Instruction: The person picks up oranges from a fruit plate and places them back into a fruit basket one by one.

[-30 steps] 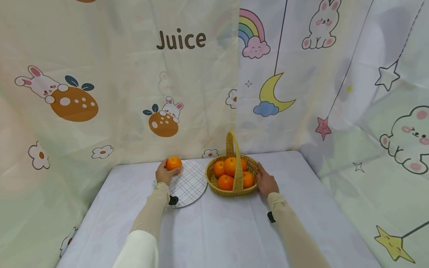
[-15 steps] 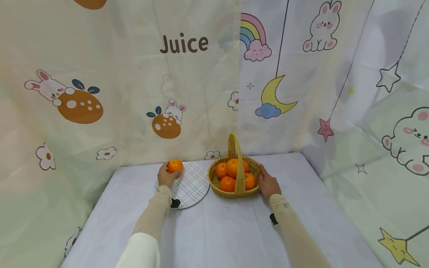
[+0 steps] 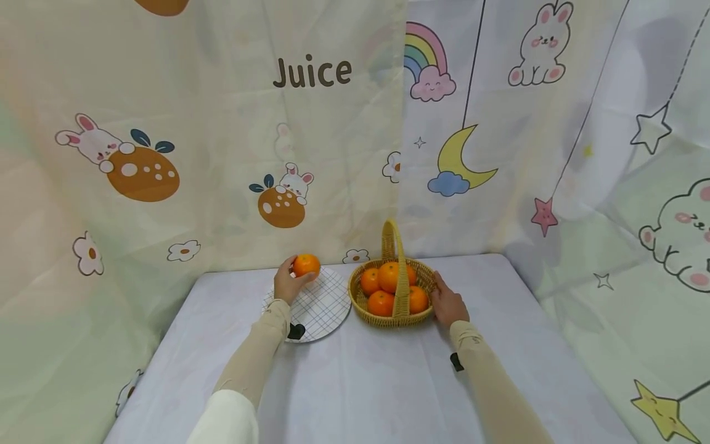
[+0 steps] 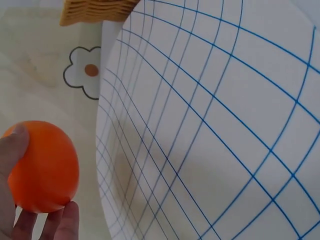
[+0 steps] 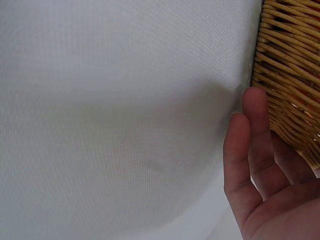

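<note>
My left hand grips an orange between thumb and fingers, over the back of a round white plate with a blue grid pattern. In the left wrist view the orange appears raised off the plate. To the right of the plate stands a wicker basket with a tall arched handle, holding several oranges. My right hand rests against the basket's right side. The right wrist view shows its fingers nearly straight along the basket's weave; the thumb is hidden there.
A white cloth covers the table. Right behind the plate and basket hangs a printed curtain, and another printed cloth closes off the right side.
My left hand has lifted the orange slightly off the plate and shifted it to the right. The right hand stays at the basket. The head view has turned a little.
</note>
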A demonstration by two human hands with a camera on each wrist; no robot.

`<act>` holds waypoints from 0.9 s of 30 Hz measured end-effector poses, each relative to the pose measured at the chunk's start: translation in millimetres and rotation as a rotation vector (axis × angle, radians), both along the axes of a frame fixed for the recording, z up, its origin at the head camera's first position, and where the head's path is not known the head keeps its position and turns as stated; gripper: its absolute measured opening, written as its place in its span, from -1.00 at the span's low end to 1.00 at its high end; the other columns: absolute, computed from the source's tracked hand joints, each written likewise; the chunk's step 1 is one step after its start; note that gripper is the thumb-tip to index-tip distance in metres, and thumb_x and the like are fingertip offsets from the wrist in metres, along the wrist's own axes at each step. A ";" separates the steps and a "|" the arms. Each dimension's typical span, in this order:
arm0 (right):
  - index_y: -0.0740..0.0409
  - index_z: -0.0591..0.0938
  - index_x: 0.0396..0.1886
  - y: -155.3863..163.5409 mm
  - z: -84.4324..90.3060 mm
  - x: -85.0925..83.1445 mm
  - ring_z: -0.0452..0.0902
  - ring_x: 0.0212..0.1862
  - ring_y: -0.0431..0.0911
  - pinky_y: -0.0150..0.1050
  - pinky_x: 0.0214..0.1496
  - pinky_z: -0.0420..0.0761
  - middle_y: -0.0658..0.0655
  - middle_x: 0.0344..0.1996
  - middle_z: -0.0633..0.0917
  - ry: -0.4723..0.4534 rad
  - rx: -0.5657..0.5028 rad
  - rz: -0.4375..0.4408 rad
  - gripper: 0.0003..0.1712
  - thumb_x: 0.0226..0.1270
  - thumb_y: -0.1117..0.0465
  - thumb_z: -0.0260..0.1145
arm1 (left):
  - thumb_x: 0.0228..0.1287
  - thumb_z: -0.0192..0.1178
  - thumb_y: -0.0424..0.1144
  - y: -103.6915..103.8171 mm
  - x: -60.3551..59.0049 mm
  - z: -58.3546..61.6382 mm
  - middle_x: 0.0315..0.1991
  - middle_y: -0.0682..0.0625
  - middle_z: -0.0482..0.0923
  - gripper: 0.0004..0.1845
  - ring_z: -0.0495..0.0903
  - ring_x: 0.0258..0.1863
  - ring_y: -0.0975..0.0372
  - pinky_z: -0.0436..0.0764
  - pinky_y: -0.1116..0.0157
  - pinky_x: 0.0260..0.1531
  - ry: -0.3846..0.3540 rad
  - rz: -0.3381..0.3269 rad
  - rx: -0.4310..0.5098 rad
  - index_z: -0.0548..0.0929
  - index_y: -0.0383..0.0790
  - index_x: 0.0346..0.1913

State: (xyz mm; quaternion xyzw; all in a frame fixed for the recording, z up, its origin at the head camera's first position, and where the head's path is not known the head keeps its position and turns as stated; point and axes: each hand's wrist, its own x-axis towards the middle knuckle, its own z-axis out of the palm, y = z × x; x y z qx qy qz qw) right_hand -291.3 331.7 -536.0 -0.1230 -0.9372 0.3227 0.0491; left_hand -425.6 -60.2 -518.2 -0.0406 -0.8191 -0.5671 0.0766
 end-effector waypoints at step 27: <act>-0.06 -0.08 0.59 -0.3 -0.7 -0.9 0.47 -0.64 -0.06 -0.21 -0.45 0.54 0.32 -0.16 0.65 -0.029 -0.026 -0.003 -0.34 0.55 0.05 -0.28 | 0.04 0.48 0.01 54.2 29.1 22.0 0.27 0.09 0.43 -0.22 0.42 0.20 0.07 0.58 0.07 0.05 0.007 -0.264 -0.034 0.42 0.05 0.37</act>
